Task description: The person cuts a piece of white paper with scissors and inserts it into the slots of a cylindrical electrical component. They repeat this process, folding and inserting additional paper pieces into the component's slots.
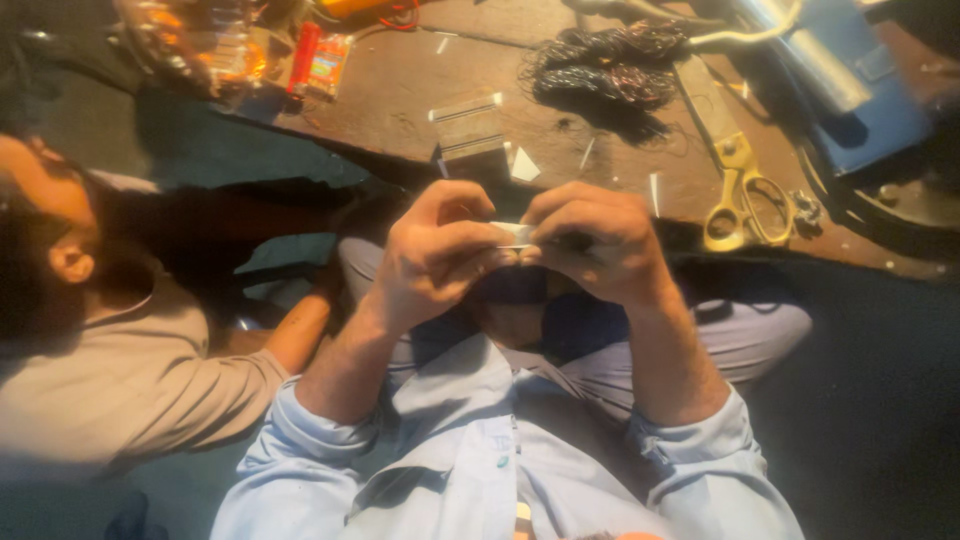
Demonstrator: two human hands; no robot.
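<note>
Left hand (430,255) and right hand (595,245) pinched together on a small white strip (515,233) held between them, above the lap. Beyond the hands, a table (400,90); beyond the right hand, tangled dark thread (600,65), then yellow scissors (745,195). Work on the strip seemingly midway, unfinished.

Dim room, brown worktable (420,90)

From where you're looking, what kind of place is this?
Probably a small craft or tailoring workshop. A worn brown worktable holds brass-handled scissors and a tangle of dark thread, while the left hand and right hand pinch a small white strip.
</note>
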